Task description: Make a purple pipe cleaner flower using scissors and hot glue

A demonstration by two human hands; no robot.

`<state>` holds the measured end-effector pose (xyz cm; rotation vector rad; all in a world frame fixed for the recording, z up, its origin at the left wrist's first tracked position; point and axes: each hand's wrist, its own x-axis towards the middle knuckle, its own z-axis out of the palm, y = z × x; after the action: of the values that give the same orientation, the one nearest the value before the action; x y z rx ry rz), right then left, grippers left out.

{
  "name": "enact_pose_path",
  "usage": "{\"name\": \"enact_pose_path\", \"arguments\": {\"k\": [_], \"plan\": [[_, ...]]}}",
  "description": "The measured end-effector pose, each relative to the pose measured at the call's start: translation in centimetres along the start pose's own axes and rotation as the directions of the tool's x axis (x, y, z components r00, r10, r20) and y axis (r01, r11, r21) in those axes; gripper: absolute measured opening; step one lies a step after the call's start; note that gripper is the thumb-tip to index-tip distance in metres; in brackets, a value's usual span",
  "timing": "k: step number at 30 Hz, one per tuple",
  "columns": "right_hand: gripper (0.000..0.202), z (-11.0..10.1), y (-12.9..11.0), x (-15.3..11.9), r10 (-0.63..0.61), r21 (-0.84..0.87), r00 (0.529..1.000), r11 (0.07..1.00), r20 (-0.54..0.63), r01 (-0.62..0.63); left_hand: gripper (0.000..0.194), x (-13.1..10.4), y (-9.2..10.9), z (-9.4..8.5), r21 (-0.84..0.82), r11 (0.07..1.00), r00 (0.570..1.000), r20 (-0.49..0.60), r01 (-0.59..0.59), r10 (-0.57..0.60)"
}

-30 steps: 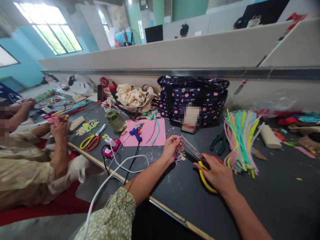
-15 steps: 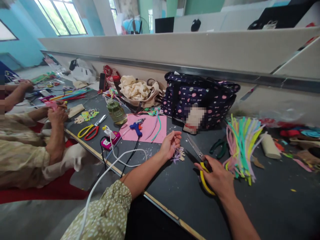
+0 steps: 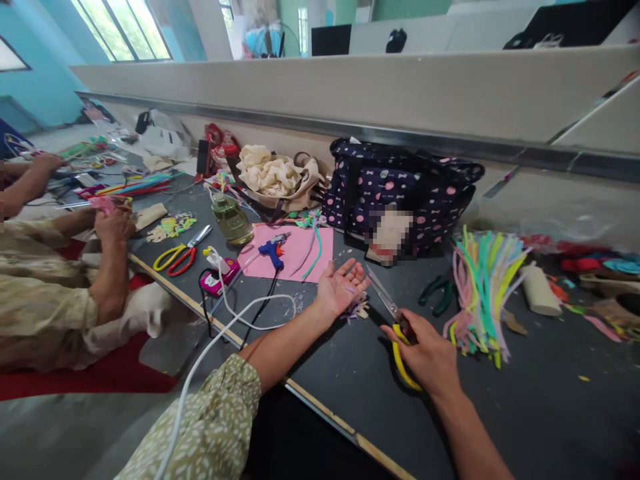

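Note:
Palm up, my left hand (image 3: 342,288) is spread, with a small lilac piece lying on the palm. Beneath and just right of it, a small pile of lilac and cream cut pieces (image 3: 359,307) rests on the dark table (image 3: 345,380). My right hand (image 3: 427,350) grips yellow-handled scissors (image 3: 383,293), whose blades point up and left toward my left fingertips. A bundle of pastel fuzzy stems (image 3: 487,287) lies to the right, past dark green pliers (image 3: 437,295).
Behind my hands stands a dark patterned bag (image 3: 395,193). Leftward are a blue glue gun (image 3: 273,255) on pink paper (image 3: 320,257), a glass jar (image 3: 231,220), a white cable (image 3: 187,380) and red-and-yellow scissors (image 3: 183,257). Another person's hand (image 3: 114,223) works at far left.
My left hand has opened from loosely curled fingers to a spread palm. My right hand and the scissors have moved slightly left and up.

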<state>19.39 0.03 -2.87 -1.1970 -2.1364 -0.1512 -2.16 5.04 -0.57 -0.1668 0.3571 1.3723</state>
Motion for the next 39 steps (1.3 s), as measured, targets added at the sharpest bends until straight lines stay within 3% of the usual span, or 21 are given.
{"name": "enact_pose_path", "arguments": {"k": [3, 8, 13, 17, 20, 22, 28, 39], "plan": [[0.034, 0.1, 0.0, 0.0, -0.031, -0.02, 0.999, 0.999, -0.013, 0.031, 0.049, 0.0, 0.5, -0.4, 0.039, 0.999, 0.999, -0.03, 0.024, -0.023], [0.034, 0.1, 0.5, -0.1, -0.005, -0.032, 1.0, 0.999, -0.012, 0.005, 0.048, 0.3, 1.2, -0.6, 0.065, 0.997, 0.998, 0.054, -0.045, 0.042], [0.035, 0.2, 0.6, -0.1, -0.017, -0.026, 1.0, 1.0, -0.016, 0.017, 0.031, 0.8, 1.5, -0.1, 0.052, 0.992, 0.986, -0.119, -0.112, 0.118], [0.034, 0.1, 0.4, 0.0, -0.021, -0.037, 1.0, 0.999, -0.014, 0.021, 0.007, 1.2, 1.2, 0.1, 0.113, 0.985, 0.972, -0.185, -0.129, 0.148], [0.032, 0.0, 0.3, 0.1, -0.032, -0.032, 0.999, 0.999, -0.015, 0.032, 0.031, 1.3, 0.7, 0.2, 0.223, 0.964, 0.981, -0.098, -0.144, 0.17], [0.031, -0.1, 0.4, 0.1, -0.034, -0.024, 0.999, 0.999, -0.017, 0.034, 0.036, 1.2, 0.4, 0.2, 0.309, 0.934, 0.982, -0.009, -0.178, 0.19], [0.033, 0.2, 0.6, -0.1, -0.001, -0.026, 1.0, 1.0, -0.003, 0.001, 0.018, 0.2, -0.3, 0.3, 0.476, 0.845, 0.97, 0.134, -0.242, 0.202], [0.034, 0.2, 0.7, -0.1, 0.021, -0.037, 0.999, 0.999, 0.027, -0.02, 0.012, 0.4, -0.3, -0.3, 0.552, 0.813, 0.978, 0.022, -0.183, 0.206]]}}
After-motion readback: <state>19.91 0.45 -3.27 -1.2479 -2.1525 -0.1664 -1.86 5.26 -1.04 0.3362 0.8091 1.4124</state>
